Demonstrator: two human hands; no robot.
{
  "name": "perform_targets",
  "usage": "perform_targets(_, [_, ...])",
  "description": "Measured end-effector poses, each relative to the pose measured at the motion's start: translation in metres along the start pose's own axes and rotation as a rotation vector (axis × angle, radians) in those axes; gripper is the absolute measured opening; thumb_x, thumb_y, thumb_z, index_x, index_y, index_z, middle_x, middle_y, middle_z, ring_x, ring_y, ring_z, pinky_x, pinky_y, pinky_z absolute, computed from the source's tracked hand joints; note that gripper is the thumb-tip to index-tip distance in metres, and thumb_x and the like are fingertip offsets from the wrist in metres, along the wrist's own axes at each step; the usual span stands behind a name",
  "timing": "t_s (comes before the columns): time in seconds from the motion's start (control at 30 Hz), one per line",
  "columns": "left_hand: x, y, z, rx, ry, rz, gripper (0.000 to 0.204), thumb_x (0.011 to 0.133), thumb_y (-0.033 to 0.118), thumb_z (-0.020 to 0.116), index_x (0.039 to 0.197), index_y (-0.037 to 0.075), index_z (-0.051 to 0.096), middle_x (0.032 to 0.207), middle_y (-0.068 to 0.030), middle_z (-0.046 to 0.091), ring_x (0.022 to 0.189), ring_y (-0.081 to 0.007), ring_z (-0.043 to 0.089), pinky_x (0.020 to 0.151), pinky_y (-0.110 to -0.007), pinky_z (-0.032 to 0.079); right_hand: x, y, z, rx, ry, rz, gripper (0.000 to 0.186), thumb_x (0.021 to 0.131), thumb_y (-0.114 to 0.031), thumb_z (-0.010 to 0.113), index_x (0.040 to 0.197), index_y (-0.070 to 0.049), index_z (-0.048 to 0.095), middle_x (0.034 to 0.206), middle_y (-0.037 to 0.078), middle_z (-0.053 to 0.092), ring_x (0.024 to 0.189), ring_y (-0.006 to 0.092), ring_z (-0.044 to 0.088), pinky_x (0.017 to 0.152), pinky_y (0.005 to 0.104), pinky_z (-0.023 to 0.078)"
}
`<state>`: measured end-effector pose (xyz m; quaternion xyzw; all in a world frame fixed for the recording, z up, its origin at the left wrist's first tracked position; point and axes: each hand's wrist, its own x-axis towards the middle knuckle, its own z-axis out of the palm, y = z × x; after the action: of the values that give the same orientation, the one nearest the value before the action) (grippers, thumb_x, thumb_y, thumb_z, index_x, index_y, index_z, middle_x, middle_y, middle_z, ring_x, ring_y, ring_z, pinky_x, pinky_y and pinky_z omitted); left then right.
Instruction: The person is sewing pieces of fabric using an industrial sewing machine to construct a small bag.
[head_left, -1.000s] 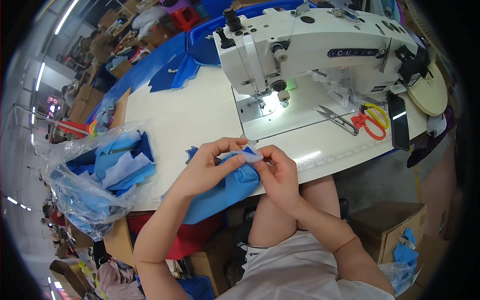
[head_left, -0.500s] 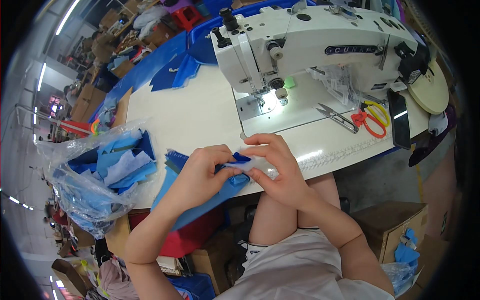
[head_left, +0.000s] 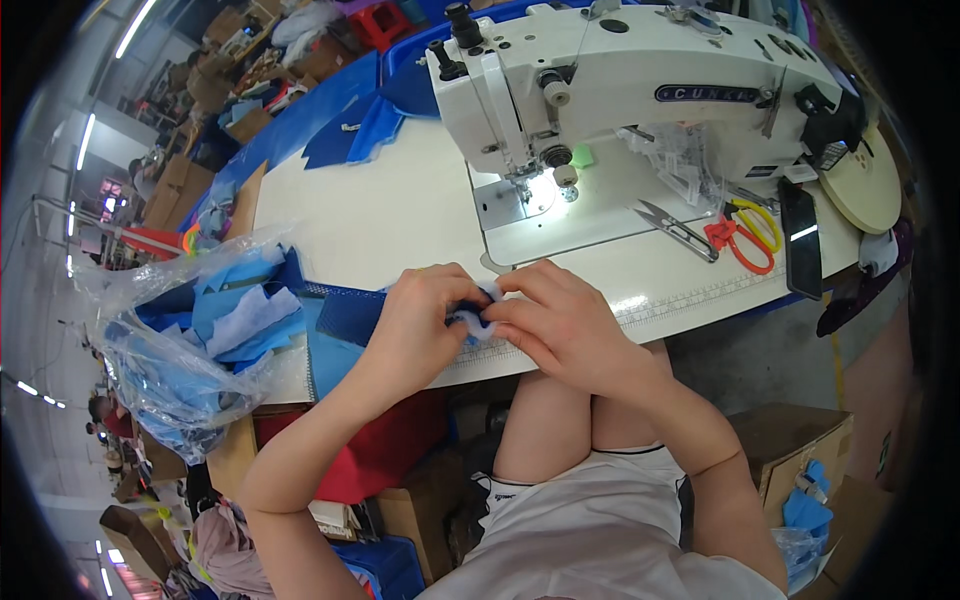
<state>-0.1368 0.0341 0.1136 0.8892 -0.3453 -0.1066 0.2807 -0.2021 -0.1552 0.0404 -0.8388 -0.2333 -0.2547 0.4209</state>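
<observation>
A piece of blue fabric (head_left: 347, 318) with a pale, thin layer (head_left: 474, 324) at its edge is bunched between my hands at the table's front edge. My left hand (head_left: 420, 315) is closed on the fabric, its fingers curled over the top. Facing it, my right hand (head_left: 555, 318) pinches the pale edge between thumb and fingers. The fabric trails left beneath my left hand, partly hidden by it. Just beyond my hands stands a white sewing machine (head_left: 600, 85), its lamp lit over the needle plate (head_left: 510, 208).
Left on the table lies a clear plastic bag (head_left: 150, 370) of blue cloth pieces. To the right are thread snips (head_left: 678, 232), red-handled scissors (head_left: 745, 247), and a black phone (head_left: 800, 240). Blue cut pieces (head_left: 340, 137) lie at the back left. A cardboard box (head_left: 800, 440) stands right of my legs.
Both hands have turned the fabric and drawn closer together. Its hanging blue part has lifted and now stretches left across the table edge. The view has shifted slightly.
</observation>
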Motion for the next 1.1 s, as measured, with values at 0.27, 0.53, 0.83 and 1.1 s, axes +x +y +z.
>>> perform_targets(0.27, [-0.001, -0.001, 0.003, 0.245, -0.086, -0.003, 0.016, 0.076, 0.011, 0.081, 0.087, 0.003, 0.073, 0.109, -0.0096, 0.07, 0.107, -0.0277, 0.064, 0.111, -0.051, 0.027, -0.006, 0.01, 0.008, -0.158, -0.028, 0.05, 0.008, 0.085, -0.01, 0.069, 0.089, -0.007, 0.064, 0.096, 0.007, 0.062, 0.094, 0.0252, 0.063, 0.072, 0.0377, 0.053])
perform_targets(0.53, [0.007, -0.033, 0.013, 0.189, 0.0, 0.26, 0.014, 0.089, 0.018, 0.073, 0.088, 0.004, 0.073, 0.109, -0.0122, 0.07, 0.1, -0.0259, 0.067, 0.118, -0.056, 0.022, -0.006, 0.017, 0.008, 0.166, 0.042, 0.24, 0.006, 0.091, -0.008, 0.067, 0.09, -0.003, 0.064, 0.086, 0.011, 0.062, 0.076, 0.0288, 0.064, 0.066, 0.0372, 0.053])
perform_targets(0.83, [0.018, -0.022, 0.014, -0.092, -0.021, -0.199, 0.022, 0.082, 0.016, 0.08, 0.077, -0.003, 0.07, 0.067, -0.0117, 0.062, 0.063, -0.0222, 0.052, 0.061, -0.032, 0.041, 0.001, 0.024, 0.009, 0.543, -0.012, 0.5, 0.014, 0.094, -0.013, 0.069, 0.096, 0.001, 0.069, 0.088, 0.009, 0.071, 0.078, 0.0178, 0.069, 0.072, 0.0309, 0.057])
perform_targets(1.1, [0.021, -0.028, 0.014, 0.015, -0.024, -0.002, 0.028, 0.081, 0.026, 0.084, 0.076, 0.001, 0.071, 0.06, -0.0074, 0.057, 0.059, -0.0177, 0.05, 0.079, -0.038, 0.046, 0.002, 0.027, 0.013, 0.601, 0.034, 0.659, 0.019, 0.094, -0.016, 0.07, 0.094, 0.003, 0.07, 0.087, 0.009, 0.071, 0.076, 0.0137, 0.068, 0.069, 0.0293, 0.056])
